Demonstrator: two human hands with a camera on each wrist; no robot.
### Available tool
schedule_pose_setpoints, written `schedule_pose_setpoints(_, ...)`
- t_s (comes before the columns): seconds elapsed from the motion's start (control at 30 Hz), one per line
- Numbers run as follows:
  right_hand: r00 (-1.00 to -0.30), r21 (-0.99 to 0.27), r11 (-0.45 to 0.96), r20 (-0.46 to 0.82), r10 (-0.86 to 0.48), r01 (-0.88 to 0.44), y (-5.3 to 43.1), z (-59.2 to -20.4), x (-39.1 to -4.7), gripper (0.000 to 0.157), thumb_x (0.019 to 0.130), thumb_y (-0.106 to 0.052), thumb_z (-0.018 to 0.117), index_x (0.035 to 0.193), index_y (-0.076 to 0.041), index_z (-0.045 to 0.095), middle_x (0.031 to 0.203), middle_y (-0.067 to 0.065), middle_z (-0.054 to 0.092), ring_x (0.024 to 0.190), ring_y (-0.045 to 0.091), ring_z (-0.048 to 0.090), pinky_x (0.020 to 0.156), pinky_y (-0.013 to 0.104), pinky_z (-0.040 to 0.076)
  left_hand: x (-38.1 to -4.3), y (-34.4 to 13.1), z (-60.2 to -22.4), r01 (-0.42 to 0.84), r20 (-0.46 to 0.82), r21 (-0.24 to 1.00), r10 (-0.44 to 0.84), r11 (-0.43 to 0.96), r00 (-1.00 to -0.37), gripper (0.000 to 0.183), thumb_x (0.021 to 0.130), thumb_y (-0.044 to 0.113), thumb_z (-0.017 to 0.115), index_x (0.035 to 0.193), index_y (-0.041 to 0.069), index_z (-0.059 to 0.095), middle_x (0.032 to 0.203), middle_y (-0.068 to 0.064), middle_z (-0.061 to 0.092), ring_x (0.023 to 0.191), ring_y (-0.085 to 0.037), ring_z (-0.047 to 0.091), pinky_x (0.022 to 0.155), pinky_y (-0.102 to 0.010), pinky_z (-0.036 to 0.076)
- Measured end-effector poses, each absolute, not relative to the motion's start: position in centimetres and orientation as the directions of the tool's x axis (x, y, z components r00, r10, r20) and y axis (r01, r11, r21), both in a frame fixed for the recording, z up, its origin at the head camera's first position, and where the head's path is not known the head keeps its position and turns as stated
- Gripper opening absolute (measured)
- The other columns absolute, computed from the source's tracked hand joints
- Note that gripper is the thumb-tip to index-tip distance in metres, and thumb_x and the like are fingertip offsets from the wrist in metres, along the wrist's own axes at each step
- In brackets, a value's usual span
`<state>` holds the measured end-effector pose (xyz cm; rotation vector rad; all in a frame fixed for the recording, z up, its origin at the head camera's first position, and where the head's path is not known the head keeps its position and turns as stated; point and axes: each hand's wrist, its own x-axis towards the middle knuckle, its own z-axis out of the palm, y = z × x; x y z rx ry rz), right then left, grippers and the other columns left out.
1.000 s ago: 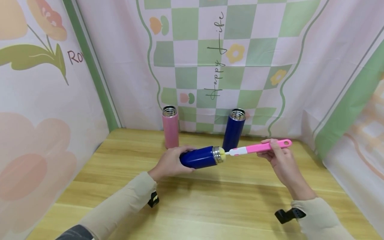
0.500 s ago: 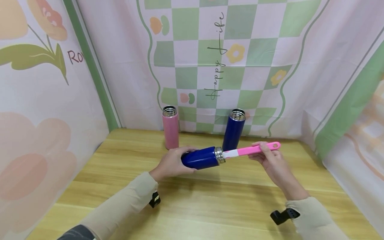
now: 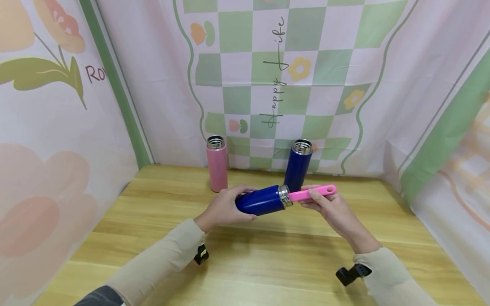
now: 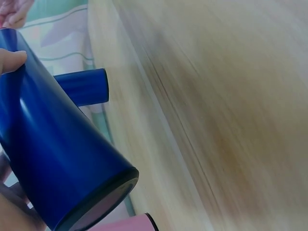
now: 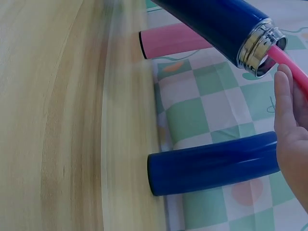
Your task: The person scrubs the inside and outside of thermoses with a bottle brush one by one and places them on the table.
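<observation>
My left hand [image 3: 226, 207] grips the lower part of a blue thermos bottle [image 3: 264, 200], tilted nearly flat above the table with its steel mouth to the right. The right hand [image 3: 329, 208] holds the pink handle of a bottle brush [image 3: 311, 193] near its holed end. The brush's yellow head and white neck are hidden inside the bottle. In the right wrist view the handle [image 5: 292, 65] enters the threaded steel mouth [image 5: 262, 48]. Seen from the left wrist, the bottle's base [image 4: 98, 204] faces the camera, with a thumb [image 4: 12, 61] over its side.
An open pink bottle [image 3: 217, 168] stands upright at the back left of the wooden table [image 3: 268, 263]. A second blue bottle [image 3: 297, 165], also uncapped, stands at the back behind the brush. A checkered curtain [image 3: 268, 85] hangs behind them.
My right hand has moved left, pushing the brush into the bottle; its yellow head and then its white neck have gone from sight. The left hand and bottle have shifted slightly right.
</observation>
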<state>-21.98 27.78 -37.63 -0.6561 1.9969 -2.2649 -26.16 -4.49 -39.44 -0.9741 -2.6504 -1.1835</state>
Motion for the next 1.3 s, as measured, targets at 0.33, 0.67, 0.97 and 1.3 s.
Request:
schedule_pose_setpoints(0.33,-0.911,-0.934,-0.237,0.324,-0.256,-0.266,28.0,-37.5,-21.7,0.024,0.107,-0.01,0.047,0.118,-0.003,0.068,0.114,0.01,0.069,0.101,0.018,0.069,0.09,0.03,0.053,-26.2,-5.0,-39.5,0.579,0.312,0.653,0.524,0.488,-0.793,0.068,0.072,0.036,0.09,0.133,0.031,0.06,0.125,0.005,0.065,0.11,-0.012,0.061,0.093,-0.041,0.05)
schedule_pose_setpoints(0.67,-0.884,-0.896,-0.282,0.409,-0.226,-0.343,29.8,-37.2,-21.8,0.03,0.108,-0.008,0.041,0.114,-0.002,0.07,0.109,0.011,0.072,0.097,0.018,0.071,0.086,0.03,0.055,-26.5,-5.9,-39.6,0.573,0.308,0.656,0.52,0.49,-0.797,0.069,0.071,0.029,0.093,0.132,0.03,0.06,0.125,0.006,0.064,0.113,-0.013,0.059,0.094,-0.042,0.049)
schedule_pose_setpoints(0.97,-0.861,-0.871,-0.278,0.466,-0.204,-0.405,30.8,-36.4,-21.7,0.031,0.108,-0.007,0.039,0.118,0.008,0.065,0.107,0.013,0.072,0.096,0.02,0.071,0.085,0.032,0.055,-26.6,-6.4,-39.1,0.586,0.297,0.63,0.54,0.509,-0.788,0.069,0.072,0.033,0.091,0.133,0.03,0.06,0.126,0.006,0.064,0.114,-0.014,0.059,0.096,-0.044,0.048)
schedule_pose_setpoints(1.3,-0.876,-0.875,-0.257,0.457,-0.154,-0.411,31.5,-35.9,-21.0,0.03,0.108,-0.009,0.042,0.114,0.002,0.069,0.103,0.014,0.073,0.092,0.02,0.072,0.083,0.032,0.056,-26.6,-6.8,-38.8,0.635,0.312,0.53,0.568,0.562,-0.762,0.068,0.072,0.038,0.089,0.132,0.03,0.058,0.124,0.006,0.063,0.113,-0.015,0.057,0.096,-0.044,0.047)
